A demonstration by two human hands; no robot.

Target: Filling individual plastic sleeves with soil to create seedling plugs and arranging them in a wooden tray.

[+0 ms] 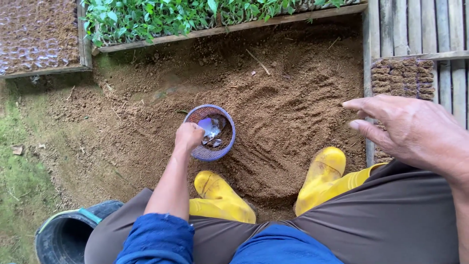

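The left hand (pixel 188 137) is closed in a fist on the near rim of a small round woven basket (pixel 229 128), purple-blue in colour, which sits on the loose brown soil (pixel 288 112) at the centre of the frame. The fingers are curled shut around the rim's edge. Inside the basket lie some soil and a crumpled piece of clear plastic (pixel 211 128). The left forearm runs down from the hand to a rolled blue sleeve (pixel 156 239) at the lower left.

The right hand (pixel 410 129) hovers at the right of the frame, well apart from the basket, palm down, its fingers stretched out and loosely spread, holding nothing. It hangs above the edge of a slatted bamboo platform (pixel 415 24) and a block of soil-filled seedling bags (pixel 403 76) lying on it.

Two yellow rubber boots stand on the soil below the basket, the left boot (pixel 220 195) just beside it and the right boot (pixel 322 176) toward the lower right. Brown trousers (pixel 391 215) fill the bottom of the frame.

Along the top edge, a wood-framed bed of green seedlings (pixel 171 17) runs across, and at the upper left lies a bed of filled planting bags (pixel 36 34). A dark bucket (pixel 63 237) sits in the lower left corner, on grass.
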